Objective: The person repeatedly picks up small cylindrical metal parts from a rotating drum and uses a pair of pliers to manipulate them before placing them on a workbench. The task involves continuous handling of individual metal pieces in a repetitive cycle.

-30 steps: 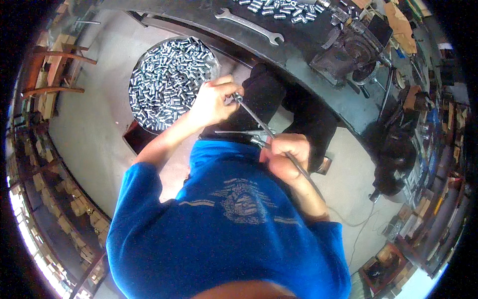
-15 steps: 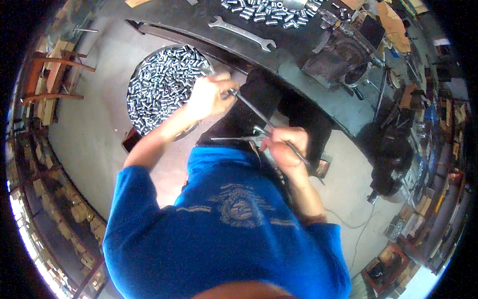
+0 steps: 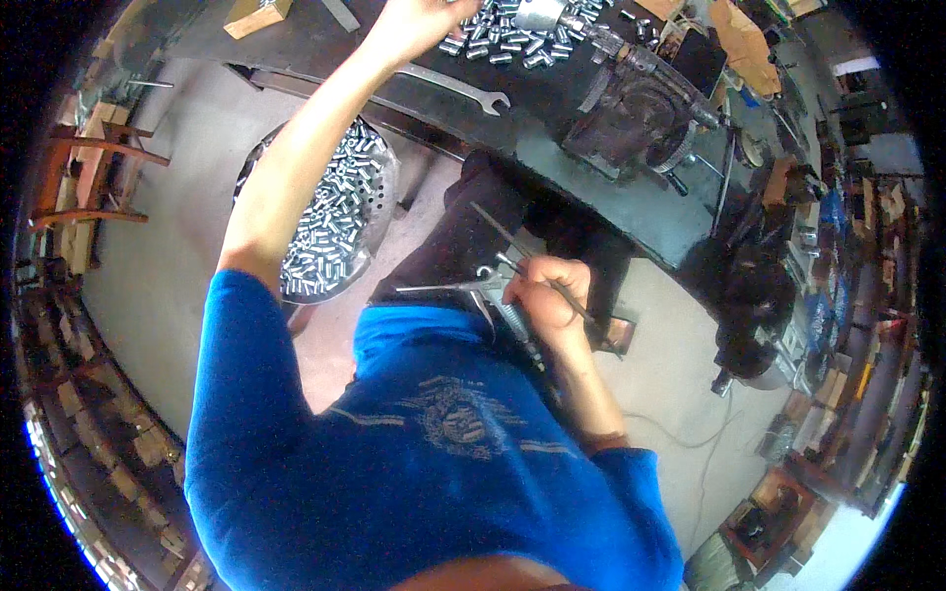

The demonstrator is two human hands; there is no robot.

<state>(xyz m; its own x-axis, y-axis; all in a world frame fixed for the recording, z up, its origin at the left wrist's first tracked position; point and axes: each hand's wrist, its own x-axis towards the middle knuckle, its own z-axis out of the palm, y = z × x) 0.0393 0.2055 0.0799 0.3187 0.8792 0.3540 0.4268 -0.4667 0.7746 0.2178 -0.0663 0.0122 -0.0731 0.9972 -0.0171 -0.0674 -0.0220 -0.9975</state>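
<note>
My left hand (image 3: 424,22) reaches to the far bench, at the near left side of a pile of short shiny metal sleeves (image 3: 537,41). The picture's upper edge cuts off part of it, so its grip is unclear. Over my lap, my right hand (image 3: 554,295) is closed around a slim dark rod-like tool (image 3: 501,229) with a narrowing tip, pointing up and left. A small shiny cylindrical end (image 3: 508,262) shows beside those fingers; I cannot tell what it belongs to. An air blow gun (image 3: 483,288) with a thin nozzle lies across my lap, just left of this hand.
A round perforated metal basin (image 3: 379,187) full of similar sleeves stands left of my legs, partly behind my left forearm. On the bench lie an open-ended wrench (image 3: 458,87) and a wooden block (image 3: 258,15). A dark machine vise (image 3: 631,118) stands right of the pile.
My left hand has left the tool's tip above the basin and moved up and away to the sleeve pile. My right hand still holds the tool over my lap.
</note>
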